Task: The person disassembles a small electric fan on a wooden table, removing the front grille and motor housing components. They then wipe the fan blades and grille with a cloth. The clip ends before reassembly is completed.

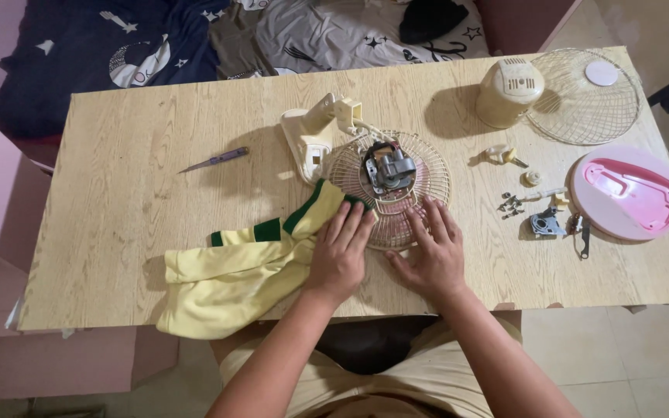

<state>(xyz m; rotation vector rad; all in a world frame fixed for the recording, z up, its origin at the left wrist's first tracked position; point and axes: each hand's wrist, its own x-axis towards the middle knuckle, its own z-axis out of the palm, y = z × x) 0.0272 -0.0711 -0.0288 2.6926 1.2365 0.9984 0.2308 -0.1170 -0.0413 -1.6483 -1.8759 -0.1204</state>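
Observation:
A round cream wire fan guard (420, 166) lies flat on the wooden table (133, 201), with a bare metal fan motor (387, 166) at its centre and a cream plastic neck piece (313, 135) joined at its upper left. My left hand (340, 251) presses a yellow cloth with green trim (230, 275) against the guard's near left rim. My right hand (431, 251) rests flat, fingers spread, on the guard's near right rim. Neither hand grips anything else.
A purple-handled screwdriver (214, 159) lies left of the guard. At the right are a cream motor cover (509, 91), a second wire guard (582, 97), a pink round base (627, 193) and several small screws and metal parts (540, 209). Bedding lies beyond the far edge.

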